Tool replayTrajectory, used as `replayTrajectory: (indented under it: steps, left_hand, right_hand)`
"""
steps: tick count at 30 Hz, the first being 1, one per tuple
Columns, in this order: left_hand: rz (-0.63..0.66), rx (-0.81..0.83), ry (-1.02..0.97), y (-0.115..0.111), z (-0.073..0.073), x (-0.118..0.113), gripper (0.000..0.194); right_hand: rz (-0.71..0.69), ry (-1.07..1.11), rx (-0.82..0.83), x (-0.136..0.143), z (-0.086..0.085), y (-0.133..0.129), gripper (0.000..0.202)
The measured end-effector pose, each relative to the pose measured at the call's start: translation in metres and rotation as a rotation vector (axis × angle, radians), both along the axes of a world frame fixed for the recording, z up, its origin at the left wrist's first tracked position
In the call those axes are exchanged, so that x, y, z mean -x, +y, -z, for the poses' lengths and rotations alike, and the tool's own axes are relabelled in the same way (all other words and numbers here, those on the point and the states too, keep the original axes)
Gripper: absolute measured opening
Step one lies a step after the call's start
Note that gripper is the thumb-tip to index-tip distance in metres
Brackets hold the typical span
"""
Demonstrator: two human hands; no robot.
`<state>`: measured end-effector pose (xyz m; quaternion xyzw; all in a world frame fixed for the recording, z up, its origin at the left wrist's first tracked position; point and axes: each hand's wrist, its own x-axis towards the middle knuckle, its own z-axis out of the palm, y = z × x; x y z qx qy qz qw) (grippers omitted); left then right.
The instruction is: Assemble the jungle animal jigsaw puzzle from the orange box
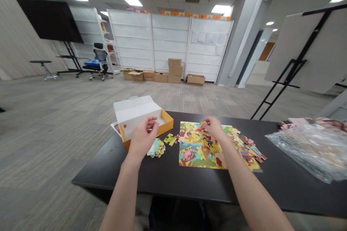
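My left hand (145, 135) hovers above the front of an open yellow box (166, 120), fingers loosely curled and apart, with nothing visible in them. Just below it lies a small heap of puzzle pieces (156, 148) on the black table. My right hand (213, 127) is closed in a pinch on a small puzzle piece (202, 126) over the far edge of a colourful jigsaw puzzle (189, 160). One loose green piece (170, 139) lies left of the puzzle. More pieces (248, 140) are scattered over its right side, partly hidden by my right forearm.
The box's white lid (138, 110) stands raised at its back. A clear plastic bag (311, 148) lies on the right of the black table (114, 168). Beyond are cardboard boxes (175, 70), an easel board (295, 50), an office chair (99, 61) and a screen (51, 20).
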<state>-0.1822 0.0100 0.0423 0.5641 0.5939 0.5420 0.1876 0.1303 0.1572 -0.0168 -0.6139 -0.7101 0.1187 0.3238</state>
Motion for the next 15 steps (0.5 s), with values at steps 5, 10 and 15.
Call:
replayTrajectory:
  steps: [5, 10, 15]
  left_hand:
    - [0.050, 0.248, 0.543, -0.019, 0.001, 0.009, 0.034]
    - [0.064, 0.465, 0.766, -0.030, -0.005, -0.003, 0.051]
    - [0.038, 0.634, 0.870, -0.030, -0.003, -0.018, 0.064]
  right_hand:
    - [0.018, -0.105, -0.042, -0.003, -0.001, -0.004, 0.021]
    - [0.015, -0.127, -0.081, 0.002, -0.010, -0.007, 0.019]
    - [0.013, -0.019, -0.171, 0.007, -0.028, -0.022, 0.020]
